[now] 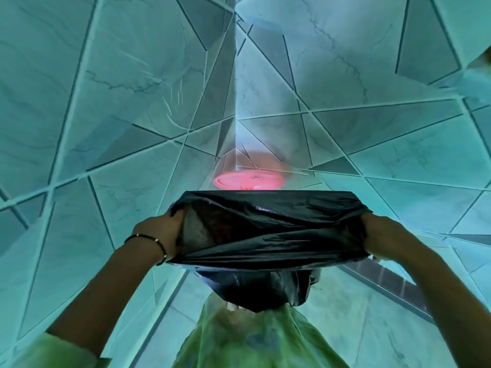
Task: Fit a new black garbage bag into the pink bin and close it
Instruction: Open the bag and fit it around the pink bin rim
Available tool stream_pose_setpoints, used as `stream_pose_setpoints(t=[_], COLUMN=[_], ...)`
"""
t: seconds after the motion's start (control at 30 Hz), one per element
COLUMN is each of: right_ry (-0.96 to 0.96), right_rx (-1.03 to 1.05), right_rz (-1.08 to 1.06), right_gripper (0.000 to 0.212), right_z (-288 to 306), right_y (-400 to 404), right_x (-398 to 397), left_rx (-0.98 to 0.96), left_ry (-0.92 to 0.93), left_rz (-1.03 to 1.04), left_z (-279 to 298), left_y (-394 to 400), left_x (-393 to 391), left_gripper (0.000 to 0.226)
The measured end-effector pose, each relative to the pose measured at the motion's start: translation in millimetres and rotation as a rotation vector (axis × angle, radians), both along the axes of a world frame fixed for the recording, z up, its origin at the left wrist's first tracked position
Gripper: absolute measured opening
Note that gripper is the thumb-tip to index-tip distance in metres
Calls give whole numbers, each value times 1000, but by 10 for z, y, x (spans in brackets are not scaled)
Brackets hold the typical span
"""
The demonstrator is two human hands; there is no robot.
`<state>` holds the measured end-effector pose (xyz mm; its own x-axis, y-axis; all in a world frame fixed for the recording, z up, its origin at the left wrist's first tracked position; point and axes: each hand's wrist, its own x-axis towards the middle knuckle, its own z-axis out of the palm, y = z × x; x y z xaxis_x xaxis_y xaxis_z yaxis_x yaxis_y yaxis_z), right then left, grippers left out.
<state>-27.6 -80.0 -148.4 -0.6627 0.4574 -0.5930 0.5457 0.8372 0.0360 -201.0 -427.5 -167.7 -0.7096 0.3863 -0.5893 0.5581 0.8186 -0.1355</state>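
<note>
I hold a black garbage bag point(271, 229) stretched wide open between both hands in front of me. My left hand point(162, 232) grips its left edge, fingers tucked inside the mouth. My right hand point(377, 235) grips the right edge, fingers hidden in the plastic. The rest of the bag hangs down below the stretched mouth. Beyond the bag, in the corner of the tiled walls, the pink bin point(248, 180) shows only its round pink top; its body is hidden behind the bag.
Tiled walls with dark angular lines meet in a corner point(235, 102) right behind the bin. The floor point(358, 314) is pale tile, with a dark strip point(393, 282) along the right. My green clothing point(252, 341) fills the lower middle.
</note>
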Motion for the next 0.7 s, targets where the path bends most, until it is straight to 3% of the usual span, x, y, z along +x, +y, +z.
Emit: stream_pose_setpoints(t=[0.33,0.57,0.7], right_ry=[43,7,-88], right_rx=[-60,-186,-238], right_rz=[-57,-20,10], right_gripper=[33,40,36], right_z=[-696,-1492,-2011], right_y=[-61,-122,-211], right_x=[-409,-724,-871], left_rx=[-20,38,-11], left_ry=[-81,-151,-192], left_rz=[169,333,326], left_z=[-506,-1260,-1788], left_y=[168,311,369], left_x=[-166,-333,-337], left_gripper=[75,70,77])
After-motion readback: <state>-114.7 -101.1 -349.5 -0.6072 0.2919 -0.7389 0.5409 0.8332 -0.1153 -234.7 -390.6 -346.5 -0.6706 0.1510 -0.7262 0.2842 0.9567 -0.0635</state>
